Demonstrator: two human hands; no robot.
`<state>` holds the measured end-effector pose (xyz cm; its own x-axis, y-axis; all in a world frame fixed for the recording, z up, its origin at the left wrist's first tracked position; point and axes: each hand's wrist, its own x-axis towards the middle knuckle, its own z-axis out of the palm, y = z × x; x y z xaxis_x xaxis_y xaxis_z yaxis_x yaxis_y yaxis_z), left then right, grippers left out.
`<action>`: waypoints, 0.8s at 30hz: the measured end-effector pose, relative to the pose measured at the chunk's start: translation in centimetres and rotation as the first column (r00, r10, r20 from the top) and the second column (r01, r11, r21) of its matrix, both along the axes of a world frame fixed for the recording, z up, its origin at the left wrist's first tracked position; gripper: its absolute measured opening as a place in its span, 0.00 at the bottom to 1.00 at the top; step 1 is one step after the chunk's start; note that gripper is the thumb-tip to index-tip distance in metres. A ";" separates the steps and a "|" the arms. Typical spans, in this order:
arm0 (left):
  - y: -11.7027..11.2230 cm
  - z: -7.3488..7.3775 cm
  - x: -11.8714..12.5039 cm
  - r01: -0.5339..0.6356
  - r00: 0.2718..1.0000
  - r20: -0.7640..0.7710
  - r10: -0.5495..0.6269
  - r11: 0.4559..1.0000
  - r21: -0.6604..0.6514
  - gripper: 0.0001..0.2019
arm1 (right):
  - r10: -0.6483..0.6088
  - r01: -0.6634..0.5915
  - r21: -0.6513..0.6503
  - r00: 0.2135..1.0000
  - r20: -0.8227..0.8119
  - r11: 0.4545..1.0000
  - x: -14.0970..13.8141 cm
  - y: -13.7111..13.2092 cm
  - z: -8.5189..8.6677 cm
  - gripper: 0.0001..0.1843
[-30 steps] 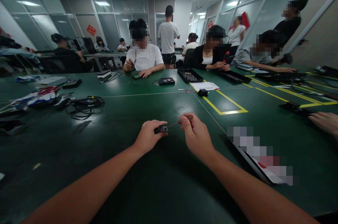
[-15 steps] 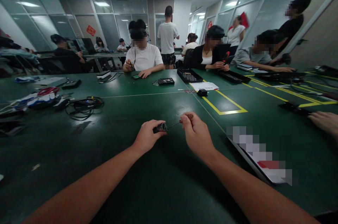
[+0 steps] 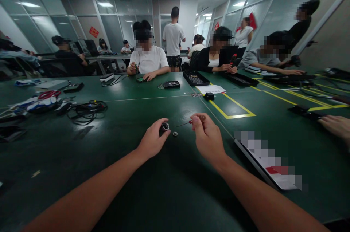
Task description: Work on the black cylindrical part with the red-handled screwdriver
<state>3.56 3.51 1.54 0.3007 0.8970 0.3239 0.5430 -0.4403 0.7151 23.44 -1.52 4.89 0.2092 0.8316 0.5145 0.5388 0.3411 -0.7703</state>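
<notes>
A cylinder [image 3: 164,127] is pinched in the left hand [image 3: 151,141] grip, a screwdriver [image 3: 191,122] in the right hand [image 3: 207,139]; a ring [image 3: 175,133] is seen loose on the surface [image 3: 164,181] between.

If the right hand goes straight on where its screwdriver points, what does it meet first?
Probably the small cylinder in the left hand, just beyond the screwdriver tip; depth unclear, the ring lies close.

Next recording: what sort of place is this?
Probably an electronics assembly or repair workroom: a long green worktable marked with yellow tape, seated people working beside a parts tray, and glass partitions behind. The wearer's right hand holds a small screwdriver, the left hand a small cylindrical part.
</notes>
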 end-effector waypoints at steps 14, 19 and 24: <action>2.8 0.9 2.7 0.249 0.839 -0.484 -0.250 0.966 -0.068 0.14 | 0.025 -0.025 0.034 1.000 -0.003 0.999 0.1 0.0 0.0 0.15; 2.8 1.3 3.3 0.218 0.759 -0.607 -0.236 0.970 -0.104 0.07 | 0.031 -0.031 0.038 0.999 0.008 0.999 0.0 -0.1 0.0 0.15; 3.0 1.4 1.5 0.149 0.777 -0.604 -0.174 0.985 -0.093 0.08 | 0.036 -0.036 0.028 0.999 0.004 0.999 -0.1 -0.2 0.0 0.16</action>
